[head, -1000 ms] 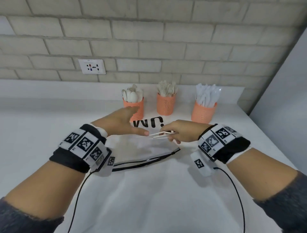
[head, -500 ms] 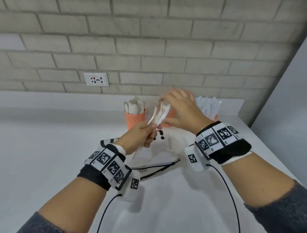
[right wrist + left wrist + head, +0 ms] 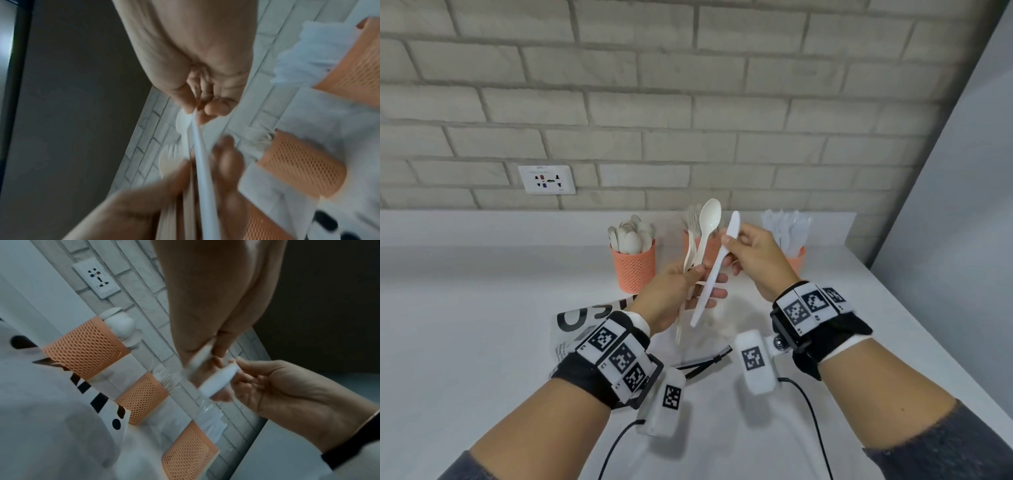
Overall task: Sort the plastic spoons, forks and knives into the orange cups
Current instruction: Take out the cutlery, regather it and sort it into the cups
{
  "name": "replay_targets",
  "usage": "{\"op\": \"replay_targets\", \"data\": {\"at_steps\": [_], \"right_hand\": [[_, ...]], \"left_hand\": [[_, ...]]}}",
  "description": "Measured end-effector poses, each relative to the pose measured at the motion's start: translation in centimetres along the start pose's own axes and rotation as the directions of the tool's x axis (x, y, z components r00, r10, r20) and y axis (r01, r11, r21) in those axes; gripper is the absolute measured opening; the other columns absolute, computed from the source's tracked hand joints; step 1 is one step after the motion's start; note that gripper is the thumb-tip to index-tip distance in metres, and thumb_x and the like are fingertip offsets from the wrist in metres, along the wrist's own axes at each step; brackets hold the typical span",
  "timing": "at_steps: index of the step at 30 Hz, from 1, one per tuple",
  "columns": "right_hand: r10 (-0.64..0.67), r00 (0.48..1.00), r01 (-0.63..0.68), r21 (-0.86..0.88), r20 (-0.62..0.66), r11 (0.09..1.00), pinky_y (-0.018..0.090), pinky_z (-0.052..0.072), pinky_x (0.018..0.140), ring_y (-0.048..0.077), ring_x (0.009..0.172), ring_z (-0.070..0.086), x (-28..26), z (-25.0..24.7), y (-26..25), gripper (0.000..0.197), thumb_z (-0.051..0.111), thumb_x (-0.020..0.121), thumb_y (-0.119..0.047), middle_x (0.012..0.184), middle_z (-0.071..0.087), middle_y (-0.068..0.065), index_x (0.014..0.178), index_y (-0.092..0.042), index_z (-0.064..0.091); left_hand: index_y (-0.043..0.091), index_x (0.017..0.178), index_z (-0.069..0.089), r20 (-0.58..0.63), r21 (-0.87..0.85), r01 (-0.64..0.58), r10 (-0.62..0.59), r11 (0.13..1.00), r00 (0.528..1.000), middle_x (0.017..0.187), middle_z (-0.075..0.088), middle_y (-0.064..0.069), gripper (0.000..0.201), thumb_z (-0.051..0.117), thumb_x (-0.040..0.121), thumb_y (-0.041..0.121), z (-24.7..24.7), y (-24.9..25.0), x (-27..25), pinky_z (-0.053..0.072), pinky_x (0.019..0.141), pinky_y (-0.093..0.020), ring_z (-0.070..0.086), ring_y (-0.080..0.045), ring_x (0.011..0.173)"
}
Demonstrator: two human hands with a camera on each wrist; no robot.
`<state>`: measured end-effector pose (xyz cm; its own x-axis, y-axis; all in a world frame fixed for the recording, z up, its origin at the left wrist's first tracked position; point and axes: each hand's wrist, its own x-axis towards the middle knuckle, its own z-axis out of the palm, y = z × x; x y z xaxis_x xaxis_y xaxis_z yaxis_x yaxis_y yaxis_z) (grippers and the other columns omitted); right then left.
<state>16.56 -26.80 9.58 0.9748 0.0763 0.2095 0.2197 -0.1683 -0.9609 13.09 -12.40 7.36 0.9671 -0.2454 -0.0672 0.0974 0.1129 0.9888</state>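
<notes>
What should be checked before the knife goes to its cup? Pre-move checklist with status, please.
1. Right hand grips the knife near the blade: ok.
2. Knife free of the left hand: cannot tell; its handle crosses those fingers.
3. Left hand holds the spoon and fork securely: ok.
4. Knife cup, far right, upright: ok.
5. Room in the knife cup: cannot tell; it already holds many knives.
6. Path to that cup past the fork cup: ok, nothing in between.
</notes>
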Motion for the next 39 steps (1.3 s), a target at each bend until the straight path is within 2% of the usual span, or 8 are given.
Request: {"op": "replay_targets", "data": {"at_steps": [6,10,17,22,27,29,32,39], "right_hand": [[-0.388,0.82,0.142,-0.508,-0.42,0.849,0.045,0.05,0.07,0.037,0.08,0.062,4.4,-6.8,-0.1,0.024,0.043,0.093,-0.01,0.088,0.064,0.021,0.116,-0.007,0.049],[-0.443,0.745,-0.02,-0.68,-0.499,0.733,0.036,0.037,0.067,0.04,0.089,0.057,6.7,-9.6,1.9,0.027,0.039,0.096,-0.017,0.097,0.062,0.026,0.118,-0.006,0.051],[-0.187,0.895,-0.22,-0.765,-0.405,0.605,0.04,0.039,0.079,0.041,0.101,0.049,8.5,-10.3,9.0,0.024,0.048,0.091,-0.012,0.106,0.058,0.028,0.104,-0.001,0.065],[-0.284,0.896,-0.108,-0.787,-0.342,0.607,0.042,0.034,0.092,0.04,0.114,0.041,8.6,-8.0,6.9,0.035,0.055,0.088,-0.016,0.122,0.049,0.022,0.121,-0.004,0.059],[-0.496,0.862,0.365,-0.551,-0.105,0.751,0.026,0.032,0.069,0.024,0.078,0.051,5.9,-1.3,2.1,0.03,0.052,0.088,-0.028,0.077,0.059,0.009,0.079,-0.003,0.066],[-0.372,0.927,0.345,-0.47,0.039,0.812,0.025,0.037,0.058,0.015,0.061,0.048,4.8,1.2,0.8,0.031,0.063,0.084,-0.032,0.063,0.056,0.003,0.07,-0.004,0.063],[-0.247,0.966,0.251,-0.504,0.076,0.826,0.027,0.038,0.052,0.013,0.05,0.044,5.1,2.7,0.6,0.023,0.065,0.081,-0.018,0.051,0.046,-0.001,0.066,-0.007,0.053],[-0.332,0.938,0.242,-0.498,-0.1,0.833,0.015,0.043,0.052,0.026,0.063,0.058,8.0,-0.1,-1.2,0.005,0.052,0.091,-0.007,0.068,0.056,0.008,0.092,-0.006,0.057]], "left_hand": [[0.011,0.095,0.06,-0.074,0.011,-0.002,0.002,1.0,0.997,0.093,0.064,-0.003,0.023,0.037,0.1,0.013,0.0,-0.2,2.4,0.045,0.077,-0.029,0.062,-0.016,0.083],[0.013,0.095,0.059,-0.013,-0.05,0.003,-0.004,0.999,1.0,0.074,0.067,0.001,0.024,0.035,0.101,0.014,0.5,0.1,3.5,0.047,0.075,-0.029,0.067,-0.01,0.064],[0.011,0.087,0.054,0.0,-0.074,0.021,-0.021,0.997,1.0,0.067,0.059,-0.001,0.024,0.035,0.101,0.009,0.6,0.4,4.6,0.049,0.065,-0.023,0.057,-0.009,0.053],[0.016,0.086,0.054,-0.12,0.074,0.004,0.005,0.997,0.993,0.069,0.04,-0.001,0.02,0.04,0.099,0.016,0.1,0.0,5.0,0.038,0.064,-0.023,0.038,-0.012,0.062],[0.004,0.136,0.036,-0.198,0.217,-0.003,0.047,0.976,0.979,0.069,0.043,0.003,0.04,0.038,0.099,0.02,0.7,0.1,5.3,0.036,0.064,-0.027,0.038,-0.013,0.062],[0.005,0.139,0.034,-0.17,0.236,-0.072,0.114,0.969,0.979,0.092,0.063,-0.004,0.041,0.033,0.099,0.008,1.4,0.7,5.0,0.049,0.068,-0.034,0.057,-0.027,0.076],[0.001,0.137,0.032,-0.157,0.258,-0.118,0.163,0.959,0.974,0.124,0.048,-0.024,0.039,0.03,0.098,0.001,2.0,1.2,4.8,0.04,0.085,-0.041,0.038,-0.043,0.118],[0.015,0.123,0.041,-0.272,0.285,-0.035,0.116,0.958,0.955,0.081,0.044,0.005,0.034,0.05,0.094,0.03,-1.4,1.0,5.2,0.037,0.063,-0.023,0.042,-0.009,0.068]]}}
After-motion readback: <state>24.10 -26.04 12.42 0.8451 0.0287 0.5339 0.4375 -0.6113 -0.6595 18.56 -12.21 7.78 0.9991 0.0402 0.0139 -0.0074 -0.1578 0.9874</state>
